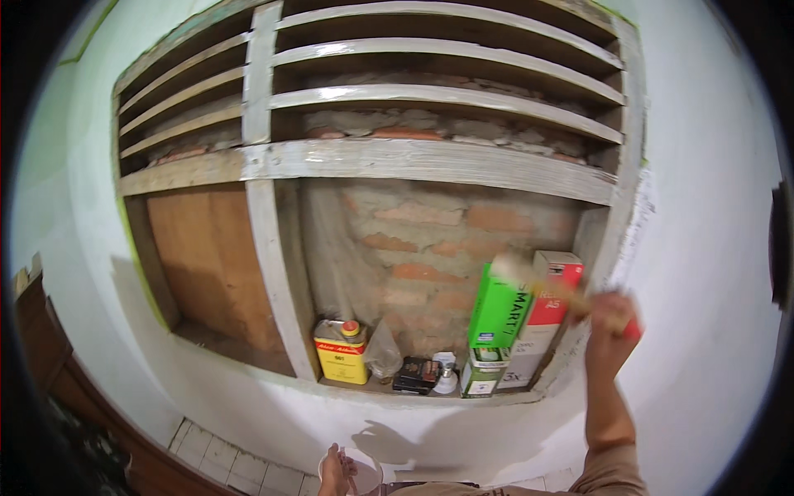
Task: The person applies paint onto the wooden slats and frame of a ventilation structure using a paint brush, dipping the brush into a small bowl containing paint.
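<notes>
My right hand (610,322) is raised at the right side of a window frame and grips a paintbrush (529,277) with a red-ended handle; its pale bristles point left and are blurred. The brush sits in front of a tall green box (496,318) and a red and white box (550,310) standing on the sill. My left hand (335,473) is low at the bottom edge, curled on the rim of a white container (368,471). The white-painted wooden frame (265,248) with slats (447,97) fills the wall above.
On the sill (389,393) stand a yellow tin can (341,351) with a red cap, a clear plastic bag (383,351), a small dark box (416,374) and a white light bulb (447,374). Bare brick (430,240) shows behind. A plywood panel (211,260) fills the left opening. Dark wooden furniture (50,355) stands at left.
</notes>
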`<action>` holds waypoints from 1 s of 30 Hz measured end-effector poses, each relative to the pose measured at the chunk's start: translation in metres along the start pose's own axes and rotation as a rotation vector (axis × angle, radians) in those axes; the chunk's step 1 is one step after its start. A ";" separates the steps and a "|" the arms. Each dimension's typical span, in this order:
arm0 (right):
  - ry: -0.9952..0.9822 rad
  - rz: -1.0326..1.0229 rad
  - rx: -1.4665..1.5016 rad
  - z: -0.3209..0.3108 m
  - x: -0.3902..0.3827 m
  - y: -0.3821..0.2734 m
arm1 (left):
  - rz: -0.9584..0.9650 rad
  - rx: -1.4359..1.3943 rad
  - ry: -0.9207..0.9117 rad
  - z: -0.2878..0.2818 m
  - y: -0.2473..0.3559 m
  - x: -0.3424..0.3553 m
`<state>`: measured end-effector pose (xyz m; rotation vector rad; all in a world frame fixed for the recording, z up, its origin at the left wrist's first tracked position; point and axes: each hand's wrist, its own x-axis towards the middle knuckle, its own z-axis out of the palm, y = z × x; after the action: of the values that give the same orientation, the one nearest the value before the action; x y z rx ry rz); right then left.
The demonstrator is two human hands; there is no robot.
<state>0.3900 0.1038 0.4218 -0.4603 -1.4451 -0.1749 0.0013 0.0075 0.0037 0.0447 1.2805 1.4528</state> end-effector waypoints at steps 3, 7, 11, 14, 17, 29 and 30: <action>-0.230 0.374 0.437 0.023 -0.095 0.009 | 0.020 0.014 0.024 -0.007 -0.012 0.006; -0.527 0.740 0.542 0.056 -0.200 0.026 | 0.078 -0.040 0.098 -0.007 -0.021 -0.009; -0.559 1.095 0.775 0.077 -0.285 0.030 | 0.142 -0.089 0.166 -0.009 -0.033 -0.012; -0.621 1.176 0.796 0.082 -0.315 0.028 | 0.145 -0.090 0.211 -0.003 -0.034 -0.020; -0.665 1.234 0.797 0.081 -0.341 0.035 | 0.143 -0.080 0.289 0.006 -0.037 -0.028; -0.803 1.457 0.925 0.082 -0.367 0.066 | 0.226 -0.214 0.334 0.014 -0.056 -0.043; -0.811 1.493 0.933 0.082 -0.369 0.066 | 0.241 -0.269 0.325 0.016 -0.057 -0.045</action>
<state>0.2924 0.1384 0.0524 -0.7217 -1.3657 1.9631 0.0661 -0.0282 -0.0026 -0.2323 1.3604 1.8871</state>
